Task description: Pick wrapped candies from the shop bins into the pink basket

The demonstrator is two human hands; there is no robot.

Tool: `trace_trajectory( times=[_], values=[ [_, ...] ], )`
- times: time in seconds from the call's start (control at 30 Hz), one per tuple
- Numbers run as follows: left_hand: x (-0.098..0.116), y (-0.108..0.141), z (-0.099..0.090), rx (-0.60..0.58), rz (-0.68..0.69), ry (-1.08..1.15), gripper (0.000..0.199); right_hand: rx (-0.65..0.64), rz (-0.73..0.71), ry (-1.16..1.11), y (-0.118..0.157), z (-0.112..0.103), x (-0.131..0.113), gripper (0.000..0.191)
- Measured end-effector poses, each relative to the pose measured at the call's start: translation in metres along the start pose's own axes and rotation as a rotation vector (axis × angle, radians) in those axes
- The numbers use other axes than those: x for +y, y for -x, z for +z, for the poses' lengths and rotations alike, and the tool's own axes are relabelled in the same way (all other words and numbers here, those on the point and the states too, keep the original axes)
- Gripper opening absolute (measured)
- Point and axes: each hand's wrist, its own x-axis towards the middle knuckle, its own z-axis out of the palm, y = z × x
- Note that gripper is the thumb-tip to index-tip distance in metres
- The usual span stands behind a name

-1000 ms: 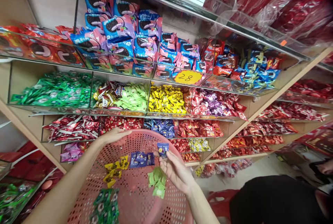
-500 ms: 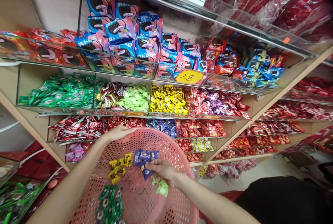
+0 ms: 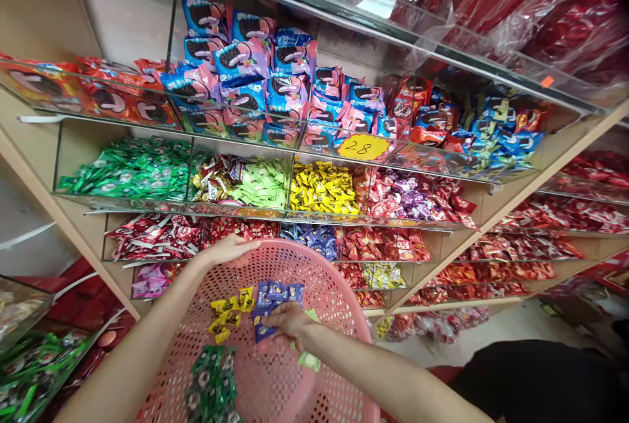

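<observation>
A round pink perforated basket (image 3: 339, 298) fills the lower middle. My left hand (image 3: 228, 249) is closed over its upper left rim. Inside the basket, my right hand (image 3: 289, 319) has its fingers pinched on a purple candy packet (image 3: 264, 330). More purple packets (image 3: 278, 291) lie just above my fingertips. To their left are several yellow packets (image 3: 226, 315), and lower left lies a group of dark green packets (image 3: 211, 380). Light green packets (image 3: 308, 361) sit beneath my right wrist, partly hidden by it.
Slanted shelves (image 3: 314, 219) with clear dividers hold many wrapped sweets beyond the basket. A yellow price tag (image 3: 363, 147) reads 28. Green packets (image 3: 37, 367) fill a bin at lower left. Something black (image 3: 535, 380), perhaps clothing, is at lower right.
My right hand has moved slightly left inside the basket, and the purple packet at its fingers has shifted left too. My left hand keeps its hold on the rim.
</observation>
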Motion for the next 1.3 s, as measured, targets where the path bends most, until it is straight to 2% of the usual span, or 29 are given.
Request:
trace_trajectory(
  times=[0.1, 0.23, 0.4, 0.47, 0.57, 0.67, 0.73, 0.83, 1.0, 1.3],
  values=[
    [0.0, -0.003, 0.003, -0.012, 0.001, -0.013, 0.056, -0.001, -0.012, -0.008, -0.007, -0.001, 0.009, 0.025],
    [0.007, -0.002, 0.007, -0.026, -0.015, -0.031, 0.056, 0.094, -0.091, 0.099, -0.018, -0.001, 0.021, 0.026],
    [0.01, -0.002, 0.01, -0.033, -0.036, -0.03, 0.056, 0.103, -0.186, 0.356, -0.02, -0.007, 0.031, 0.024],
    [0.006, -0.003, 0.01, -0.032, -0.029, -0.028, 0.055, 0.143, -0.247, 0.503, -0.015, -0.008, 0.029, 0.024],
    [0.002, -0.005, 0.009, -0.027, -0.032, -0.033, 0.055, 0.245, -0.348, 0.747, -0.002, -0.01, 0.016, 0.025],
    [0.002, -0.002, 0.007, -0.026, -0.023, -0.035, 0.055, 0.346, -0.421, 0.991, 0.012, -0.017, -0.008, 0.03],
    [0.004, 0.001, 0.006, -0.024, -0.013, -0.033, 0.055, 0.441, -0.429, 1.116, 0.019, -0.027, -0.025, 0.033],
    [0.006, 0.004, 0.006, -0.017, -0.017, -0.023, 0.054, 0.531, -0.357, 1.233, 0.024, -0.043, -0.04, 0.025],
    [0.003, -0.005, 0.012, -0.044, -0.073, -0.055, 0.06, 0.415, -0.24, 1.27, 0.02, -0.05, -0.032, 0.023],
    [-0.002, -0.012, 0.019, -0.053, -0.051, -0.083, 0.06, 0.37, -0.296, 1.229, 0.015, -0.044, -0.015, 0.023]
  ],
)
